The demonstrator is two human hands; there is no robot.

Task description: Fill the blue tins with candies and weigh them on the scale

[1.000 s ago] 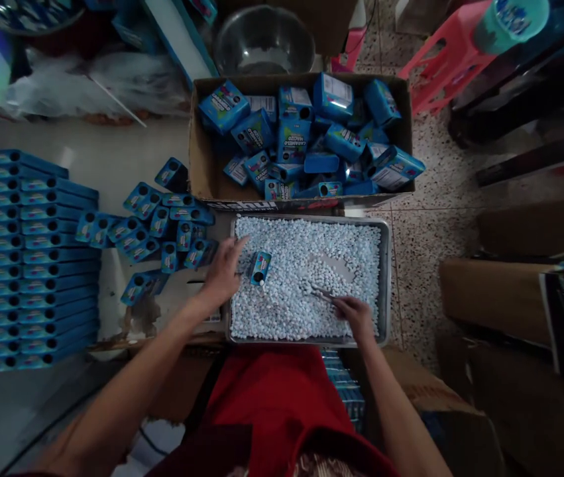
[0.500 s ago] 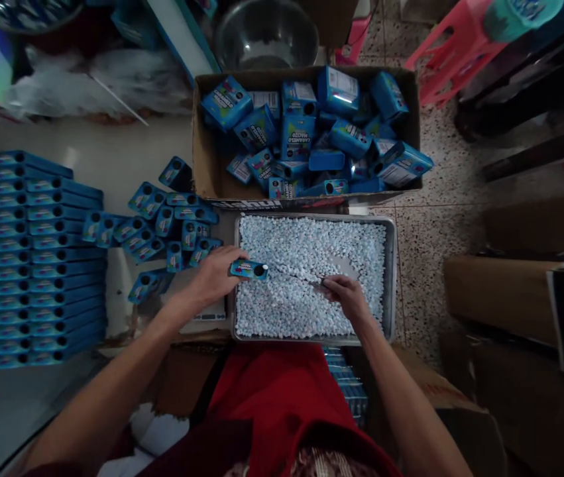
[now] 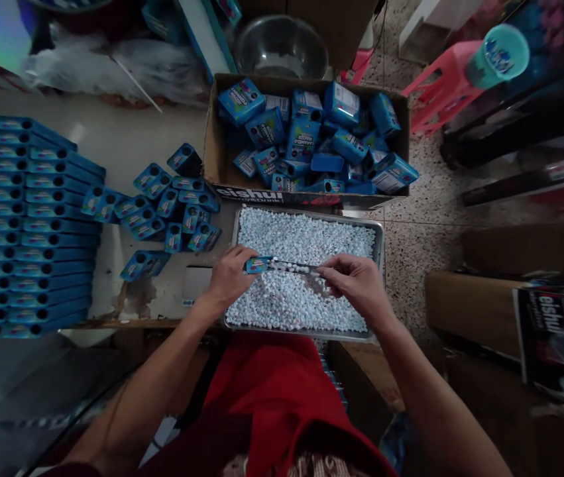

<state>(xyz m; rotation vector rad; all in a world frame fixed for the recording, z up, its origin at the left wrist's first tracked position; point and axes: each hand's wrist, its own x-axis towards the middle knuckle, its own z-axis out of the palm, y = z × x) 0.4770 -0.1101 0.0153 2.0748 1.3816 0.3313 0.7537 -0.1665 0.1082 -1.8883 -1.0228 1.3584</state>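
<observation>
My left hand (image 3: 230, 273) grips a small blue candy box (image 3: 256, 264) over the left side of a metal tray (image 3: 378, 242). Small pale blue and white candies (image 3: 286, 305) fill much of that tray. In my right hand (image 3: 354, 281), the fingers pinch a narrow scoop (image 3: 301, 268) with a row of candies lying along it. The scoop's far end meets the box's opening, where some candies sit. How far its tip reaches inside I cannot tell.
Behind the tray stands a cardboard carton (image 3: 321, 197) of blue boxes. Several loose boxes (image 3: 150, 225) lie left, beside a tall stack (image 3: 28, 225). A metal bowl (image 3: 282, 50) is at the back; a pink stool (image 3: 443, 86) bears a green cup (image 3: 498, 59).
My right hand has brought the scoop, now carrying candies, up to the box's opening. My left hand has moved slightly right with the box, and the camera view has shifted.
</observation>
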